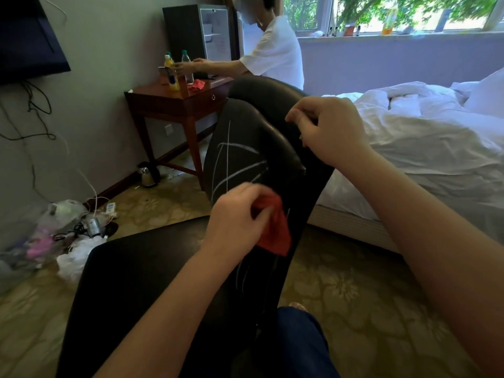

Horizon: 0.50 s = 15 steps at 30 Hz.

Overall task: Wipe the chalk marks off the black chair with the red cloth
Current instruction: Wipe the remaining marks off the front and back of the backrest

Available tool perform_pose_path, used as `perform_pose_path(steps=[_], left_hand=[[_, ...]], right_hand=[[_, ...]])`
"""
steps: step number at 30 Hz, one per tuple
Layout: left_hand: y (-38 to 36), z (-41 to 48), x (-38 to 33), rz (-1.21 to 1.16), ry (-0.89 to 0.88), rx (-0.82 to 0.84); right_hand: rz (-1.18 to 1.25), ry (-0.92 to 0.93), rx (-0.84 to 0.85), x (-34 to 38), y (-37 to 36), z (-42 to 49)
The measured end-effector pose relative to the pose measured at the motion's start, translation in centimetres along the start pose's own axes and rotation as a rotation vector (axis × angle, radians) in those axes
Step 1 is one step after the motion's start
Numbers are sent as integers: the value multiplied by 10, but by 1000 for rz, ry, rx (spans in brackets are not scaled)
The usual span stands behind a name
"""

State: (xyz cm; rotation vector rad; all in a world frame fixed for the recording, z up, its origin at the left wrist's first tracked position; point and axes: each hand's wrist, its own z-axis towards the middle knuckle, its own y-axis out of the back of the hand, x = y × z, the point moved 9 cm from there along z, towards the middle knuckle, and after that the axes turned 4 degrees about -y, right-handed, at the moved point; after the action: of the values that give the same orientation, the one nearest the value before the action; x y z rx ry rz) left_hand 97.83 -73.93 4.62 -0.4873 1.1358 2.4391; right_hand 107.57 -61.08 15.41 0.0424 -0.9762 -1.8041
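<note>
Your knee (297, 347) at 6 o'clock | left hand (234, 214) pinches red cloth (275, 233) | chalk marks (240, 175) at 12 o'clock from its fingers (245, 190) | right hand (330, 132) curled, grasp unclear.

Daylight from the window (381, 12); soft blur, edges bowed.

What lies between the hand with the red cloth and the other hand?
The black chair's padded top edge, chalk lines just left of it; head view.
</note>
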Motion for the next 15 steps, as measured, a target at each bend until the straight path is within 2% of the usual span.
perform_pose_path(steps=[2, 4, 7, 15], left_hand=[[7, 26, -29, -72, -67, -81], [5, 44, -47, -48, -127, -117], [-4, 46, -41, -30, -104, -129], [-32, -35, 43, 93, 146, 145]], right_hand=[[6, 5, -10, 2, 1, -1], [7, 11, -12, 3, 1, -2], [-2, 8, -7, 1, 3, -2], [-7, -4, 0, -3, 4, 1]])
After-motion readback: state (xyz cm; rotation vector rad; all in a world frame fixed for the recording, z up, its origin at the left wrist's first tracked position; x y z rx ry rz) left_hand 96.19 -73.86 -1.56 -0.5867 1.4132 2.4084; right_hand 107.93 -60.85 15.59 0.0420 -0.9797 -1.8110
